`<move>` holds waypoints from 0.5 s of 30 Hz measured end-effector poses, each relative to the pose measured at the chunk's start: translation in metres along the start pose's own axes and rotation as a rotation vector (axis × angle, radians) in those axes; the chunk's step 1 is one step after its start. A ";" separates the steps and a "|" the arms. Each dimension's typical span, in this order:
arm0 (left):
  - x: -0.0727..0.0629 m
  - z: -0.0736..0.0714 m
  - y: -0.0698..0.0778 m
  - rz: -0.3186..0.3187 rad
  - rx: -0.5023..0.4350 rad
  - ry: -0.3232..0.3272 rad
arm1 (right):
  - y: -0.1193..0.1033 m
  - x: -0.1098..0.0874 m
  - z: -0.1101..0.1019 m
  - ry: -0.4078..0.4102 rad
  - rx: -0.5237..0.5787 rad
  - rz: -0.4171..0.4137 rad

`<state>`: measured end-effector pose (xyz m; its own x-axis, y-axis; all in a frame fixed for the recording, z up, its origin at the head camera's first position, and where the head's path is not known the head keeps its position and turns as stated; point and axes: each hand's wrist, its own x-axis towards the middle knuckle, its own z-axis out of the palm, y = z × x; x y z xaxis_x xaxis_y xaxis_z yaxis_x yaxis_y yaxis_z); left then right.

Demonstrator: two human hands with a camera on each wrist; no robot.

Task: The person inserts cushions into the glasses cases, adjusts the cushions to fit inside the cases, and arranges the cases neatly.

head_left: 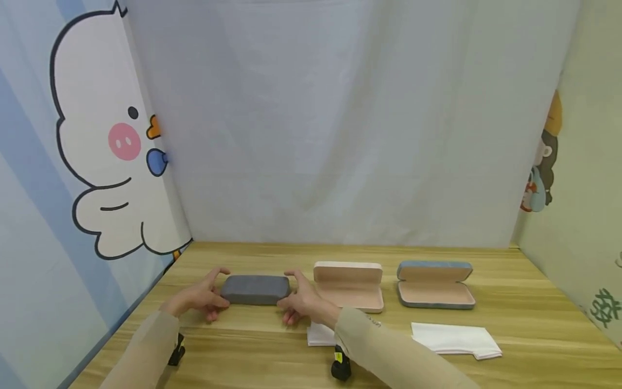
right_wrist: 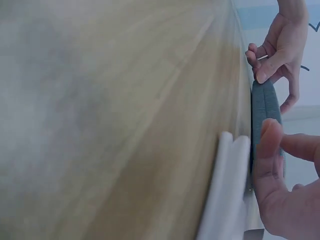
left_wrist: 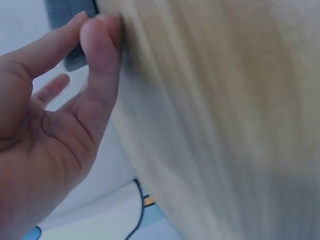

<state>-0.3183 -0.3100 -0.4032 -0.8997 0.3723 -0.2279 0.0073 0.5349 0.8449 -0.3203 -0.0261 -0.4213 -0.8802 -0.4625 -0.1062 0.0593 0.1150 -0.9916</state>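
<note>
A closed grey glasses case [head_left: 255, 289] lies lengthwise on the wooden table, between my two hands. At its left end my left hand [head_left: 199, 297] holds it, thumb at the front corner and index finger towards the back. The opposite end is held by my right hand [head_left: 306, 300] in the same way. In the right wrist view, the right thumb [right_wrist: 270, 142] presses the long side of the case [right_wrist: 265, 102], with the left hand [right_wrist: 282, 50] at the far end. Only a corner of the case [left_wrist: 75, 57] shows in the left wrist view, beyond the fingertips.
Right of my right hand stands an open white glasses case [head_left: 349, 296] with a pale pink lining. Farther right is an open blue one [head_left: 435, 294]. A folded white cloth [head_left: 457, 340] lies before it; another cloth [head_left: 320, 335] is partly under my right forearm.
</note>
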 end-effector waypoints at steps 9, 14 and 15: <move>-0.004 0.006 0.039 -0.001 0.219 0.184 | -0.008 -0.013 -0.018 -0.046 -0.038 -0.087; -0.003 0.018 0.058 0.054 0.234 0.194 | -0.012 -0.021 -0.028 -0.074 -0.008 -0.096; -0.004 0.021 0.061 0.062 0.236 0.197 | -0.013 -0.023 -0.030 -0.077 -0.002 -0.097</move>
<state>-0.3053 -0.2628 -0.3613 -0.9616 0.2676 -0.0616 0.1452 0.6860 0.7130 -0.3148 0.0092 -0.4040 -0.8431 -0.5375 -0.0149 -0.0255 0.0676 -0.9974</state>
